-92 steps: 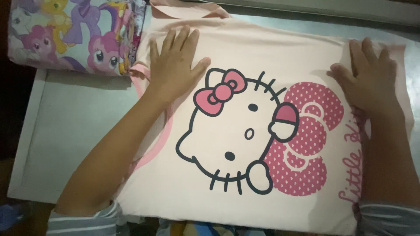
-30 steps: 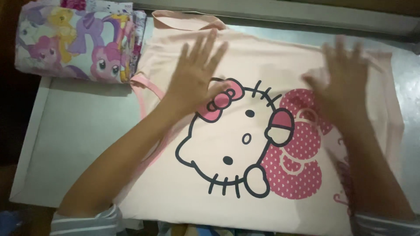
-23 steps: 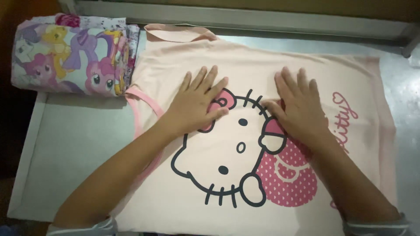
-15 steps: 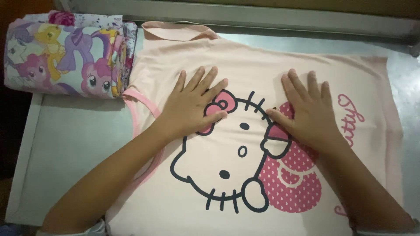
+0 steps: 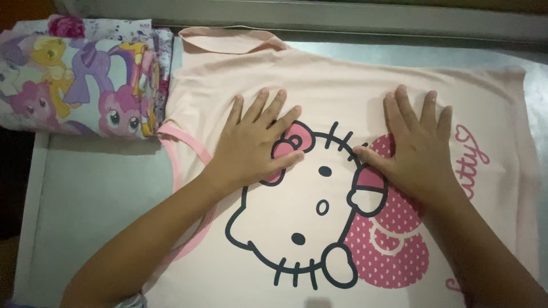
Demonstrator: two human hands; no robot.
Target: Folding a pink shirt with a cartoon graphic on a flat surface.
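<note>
Nearest the camera, two bare forearms reach up from the bottom edge over a pale pink shirt (image 5: 319, 74) spread flat on a grey table (image 5: 103, 194); the shirt bears a black-outlined cartoon cat face (image 5: 302, 217) with a pink bow, and a dotted pink bow print (image 5: 394, 245) beside it. The left hand (image 5: 257, 149) lies palm down on the cloth over the cat's small bow, fingers spread and clasping nothing; the right hand (image 5: 416, 148) lies flat in the same way on the upper part of the dotted bow, fingers splayed, nothing gripped.

Against half a second ago, the hands rest wider apart; the right has slid outward toward the pink script at the shirt's right side, and the left has barely shifted; three seconds back they pressed near the shirt's two far corners.

Farther on, the shirt's pink-trimmed neckline (image 5: 182, 148) curves at the left; just beside it a folded stack of cloth printed with cartoon ponies (image 5: 80, 80) sits at the table's far left corner; beyond runs a pale ledge (image 5: 342, 14); the surroundings are dim.
</note>
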